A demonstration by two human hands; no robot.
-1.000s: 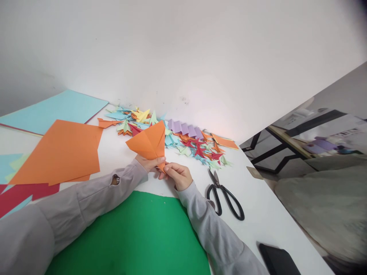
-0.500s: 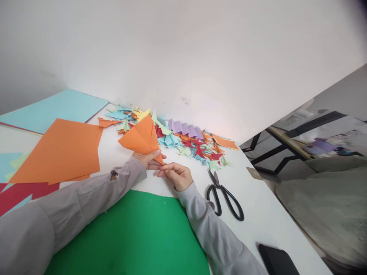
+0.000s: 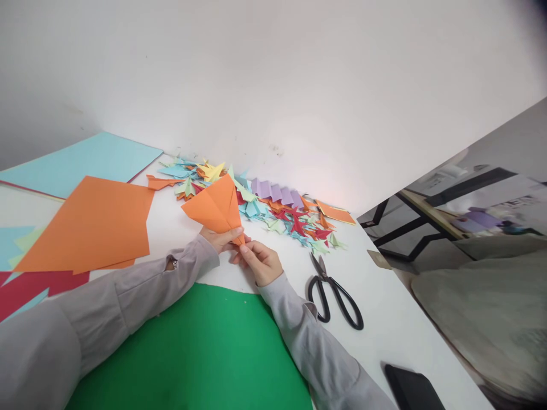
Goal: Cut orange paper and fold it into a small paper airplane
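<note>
A folded piece of orange paper [image 3: 214, 206] is held up over the table, wide at its upper left and narrowing to a point at the lower right. My left hand [image 3: 220, 238] grips it from beneath, with the thumb lying across its front near the narrow end. Pinching the tip is my right hand [image 3: 261, 261], its thumb and fingers pressed together there. Some fingers of both hands are hidden behind the paper. Black-handled scissors [image 3: 331, 287], blades slightly apart, lie to the right of my right hand.
Behind the hands lies a heap of folded colored paper pieces [image 3: 294, 219] with a purple pleated strip [image 3: 277, 192]. Orange sheets [image 3: 94, 222] and a light blue sheet [image 3: 89, 159] lie left. A green sheet [image 3: 200, 353] is in front; a black flat object [image 3: 412, 387] sits near the right edge.
The folded orange paper has shifted slightly right. My right hand has moved a little left and up, its thumb now pressed on the paper's narrow tip.
</note>
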